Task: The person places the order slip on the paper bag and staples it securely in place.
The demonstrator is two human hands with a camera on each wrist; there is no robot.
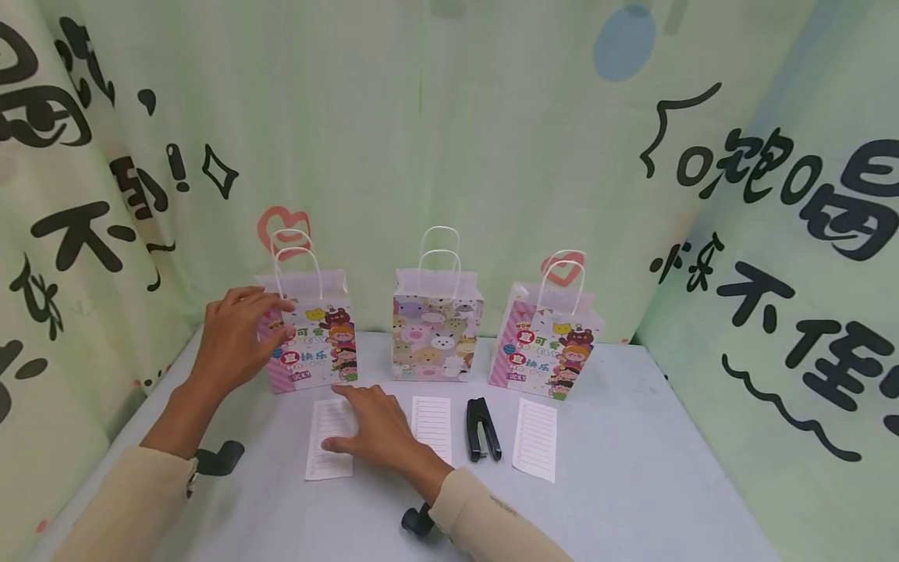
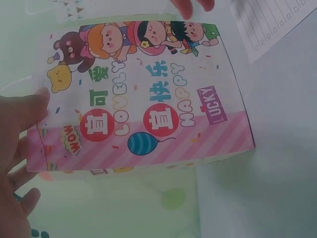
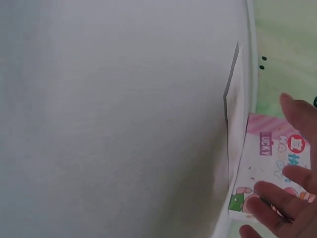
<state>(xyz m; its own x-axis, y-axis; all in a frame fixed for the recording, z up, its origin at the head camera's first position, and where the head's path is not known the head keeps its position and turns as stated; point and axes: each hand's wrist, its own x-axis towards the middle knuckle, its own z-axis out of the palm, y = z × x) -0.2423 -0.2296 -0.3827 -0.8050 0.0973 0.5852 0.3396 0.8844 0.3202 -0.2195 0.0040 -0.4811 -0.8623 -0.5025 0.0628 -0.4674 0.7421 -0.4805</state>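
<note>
In the head view, my left hand (image 1: 235,343) is at the upper left side of a pink-and-white cartoon paper gift bag (image 1: 318,343) with white handles. The left wrist view shows its thumb (image 2: 34,106) at the bag's top edge and the other fingers beside the striped side; the grip is loose. Just in front of that bag, my right hand (image 1: 382,429) hovers with fingers spread and partly covers a lined paper slip (image 1: 326,460). Behind the right fingers in the right wrist view, the same bag (image 3: 255,163) appears.
An animal-face gift bag (image 1: 435,339) stands in the middle, and another cartoon bag (image 1: 541,351) to the right. A black stapler (image 1: 483,429) lies between a middle slip (image 1: 431,421) and a right slip (image 1: 535,439). A printed curtain (image 1: 492,140) surrounds the white table (image 1: 632,468).
</note>
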